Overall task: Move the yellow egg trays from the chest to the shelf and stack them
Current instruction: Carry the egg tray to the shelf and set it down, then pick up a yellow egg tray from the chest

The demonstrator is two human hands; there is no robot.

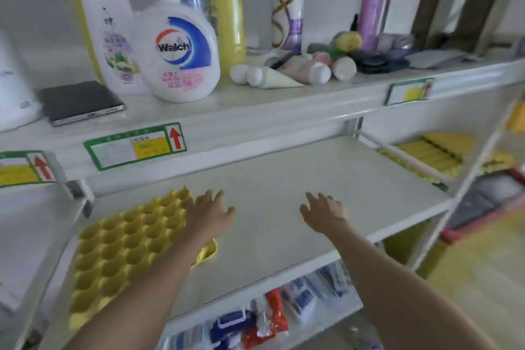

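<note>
Lying on the smooth white shelf, a dimpled yellow egg tray.

"Walch" is printed on the white bottle.

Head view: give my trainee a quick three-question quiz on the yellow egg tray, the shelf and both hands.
1. True or false: the yellow moulded plastic egg tray lies on the left part of the white middle shelf board.
2. Which hand is over the tray's right edge? A) left hand B) right hand
3. Fill in: the white pump bottle with the blue and red label, on the shelf above, reads ____.

Key: 1 true. 2 A; the right hand is open, above bare shelf. 3 Walch.
</note>
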